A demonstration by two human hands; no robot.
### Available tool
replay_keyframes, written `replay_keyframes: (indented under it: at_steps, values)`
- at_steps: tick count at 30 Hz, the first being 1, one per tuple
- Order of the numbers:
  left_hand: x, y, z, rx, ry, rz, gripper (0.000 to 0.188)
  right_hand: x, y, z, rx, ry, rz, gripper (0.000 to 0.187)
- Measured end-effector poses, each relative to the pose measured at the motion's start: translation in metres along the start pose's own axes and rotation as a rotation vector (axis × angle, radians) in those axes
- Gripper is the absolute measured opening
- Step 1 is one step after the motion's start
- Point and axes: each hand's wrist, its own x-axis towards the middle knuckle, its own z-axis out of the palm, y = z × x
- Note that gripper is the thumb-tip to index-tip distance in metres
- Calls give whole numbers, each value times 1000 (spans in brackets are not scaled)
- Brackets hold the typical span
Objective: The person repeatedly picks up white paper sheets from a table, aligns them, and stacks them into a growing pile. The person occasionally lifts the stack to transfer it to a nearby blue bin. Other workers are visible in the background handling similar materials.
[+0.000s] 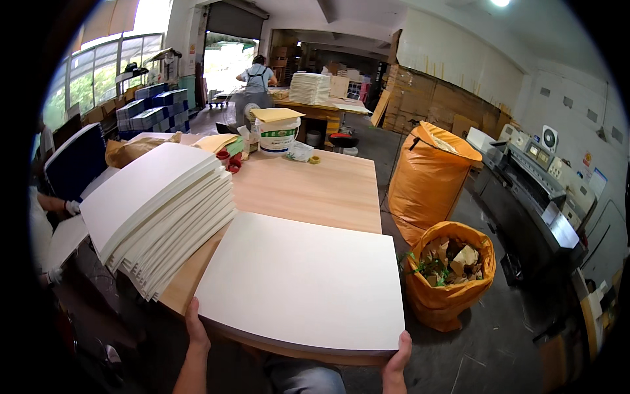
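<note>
A wide stack of white sheets [302, 282] lies at the near end of the wooden table, its near edge showing some thickness. My left hand [197, 325] grips its near left corner, thumb up along the side. At the near right corner my right hand [398, 354] holds on in the same way. The fingers of both hands are partly hidden by the stack's edge. To the left rises a taller, slanting pile of white sheets [177, 210], fanned in layers.
On the table [308, 190] stand a white bucket [275, 139], red tape rolls [230, 159] and a yellow tape roll [314, 159]. Orange sacks [423, 184] of scrap stand right, near a long machine [535, 174]. One person [256, 75] works far back; another person's gloved hand [72, 207] shows left.
</note>
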Motion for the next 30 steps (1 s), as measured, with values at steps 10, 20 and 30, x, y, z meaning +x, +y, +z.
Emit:
replay_keyframes:
  at_steps: [10,20,30]
  values:
    - [3,12,6,174,-73,154,46,6,2,-12,-23,-69,-80,47]
    - [-10,65,51,217,-300,530,38,2,0,-5,-116,-26,-159,38]
    - [-98,47,210,637,-1248,613,31,10,3,-20,-126,-60,-180,37]
